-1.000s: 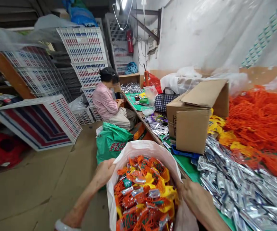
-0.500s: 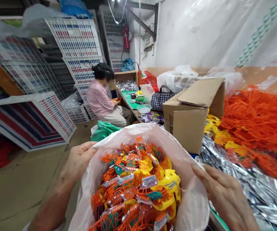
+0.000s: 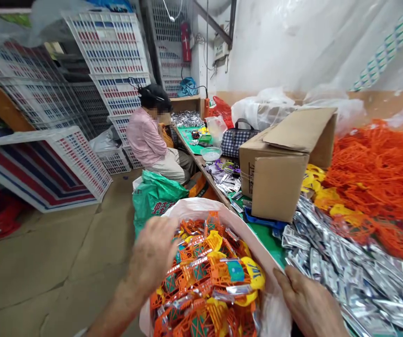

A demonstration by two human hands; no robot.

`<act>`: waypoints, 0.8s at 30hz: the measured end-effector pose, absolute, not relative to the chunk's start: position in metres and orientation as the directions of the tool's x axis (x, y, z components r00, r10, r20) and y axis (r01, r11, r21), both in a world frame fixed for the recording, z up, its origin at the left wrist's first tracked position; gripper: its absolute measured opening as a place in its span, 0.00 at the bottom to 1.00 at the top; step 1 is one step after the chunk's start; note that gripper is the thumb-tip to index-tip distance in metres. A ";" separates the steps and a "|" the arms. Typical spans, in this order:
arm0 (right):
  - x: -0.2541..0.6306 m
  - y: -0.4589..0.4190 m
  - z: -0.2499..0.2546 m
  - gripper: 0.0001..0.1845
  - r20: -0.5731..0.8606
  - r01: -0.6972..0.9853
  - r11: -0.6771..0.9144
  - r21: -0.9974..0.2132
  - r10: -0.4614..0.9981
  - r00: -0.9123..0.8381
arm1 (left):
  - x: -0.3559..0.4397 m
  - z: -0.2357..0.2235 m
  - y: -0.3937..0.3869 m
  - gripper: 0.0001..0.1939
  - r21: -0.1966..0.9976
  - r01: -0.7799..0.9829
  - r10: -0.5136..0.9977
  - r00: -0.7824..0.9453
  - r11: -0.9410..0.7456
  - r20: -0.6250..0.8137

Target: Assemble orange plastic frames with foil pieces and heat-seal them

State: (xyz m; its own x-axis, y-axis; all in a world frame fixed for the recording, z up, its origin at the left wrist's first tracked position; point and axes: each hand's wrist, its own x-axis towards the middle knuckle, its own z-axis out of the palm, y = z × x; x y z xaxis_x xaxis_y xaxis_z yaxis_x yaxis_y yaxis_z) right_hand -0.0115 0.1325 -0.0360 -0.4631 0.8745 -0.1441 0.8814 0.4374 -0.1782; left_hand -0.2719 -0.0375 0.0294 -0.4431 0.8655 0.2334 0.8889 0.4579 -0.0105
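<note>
A white plastic sack [image 3: 201, 206] stands open below me, full of orange and yellow plastic toy parts [image 3: 208, 276] with small foil packets among them. My left hand [image 3: 154, 255] grips the sack's left rim, its fingers curled over the edge. My right hand [image 3: 310, 304] holds the right rim of the sack, fingers pressed against the plastic beside the green-topped table [image 3: 268, 236].
The table carries a heap of silver foil packets [image 3: 345, 271], a cardboard box [image 3: 278, 164], orange plastic netting pieces [image 3: 380, 173] and a checked bag [image 3: 236, 140]. A person in a pink shirt [image 3: 148, 140] sits farther along. A green bag [image 3: 155, 199] and stacked white crates [image 3: 113, 61] stand left.
The sack has dropped lower and narrowed. My left hand has shifted right onto the rim near the toy parts; my right hand has moved down along the right side.
</note>
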 end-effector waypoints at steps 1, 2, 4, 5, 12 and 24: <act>-0.012 0.130 -0.038 0.19 -0.136 0.875 0.450 -0.177 0.870 -0.475 | -0.259 0.020 -0.033 0.23 0.029 0.934 0.921 -0.357 0.357 0.157; -0.012 0.128 -0.040 0.19 -0.136 0.869 0.463 -0.174 0.863 -0.486 | -0.246 0.009 -0.029 0.25 0.064 0.951 0.949 -0.306 0.302 0.074; -0.010 0.126 -0.042 0.18 -0.147 0.856 0.490 -0.162 0.846 -0.513 | -0.225 -0.012 -0.022 0.34 0.120 0.977 0.981 -0.165 0.177 -0.104; -0.009 0.125 -0.042 0.18 -0.157 0.854 0.497 -0.156 0.841 -0.518 | -0.218 -0.021 -0.021 0.36 0.135 0.983 0.978 -0.097 0.123 -0.186; -0.007 0.122 -0.030 0.18 -0.191 0.865 0.484 -0.132 0.844 -0.502 | -0.240 -0.031 -0.038 0.42 -0.021 0.994 0.901 -0.103 0.104 -0.422; -0.013 0.108 -0.017 0.19 -0.106 0.855 0.492 -0.163 0.853 -0.511 | -0.250 -0.026 -0.037 0.34 -0.108 0.992 0.907 -0.099 0.060 -0.408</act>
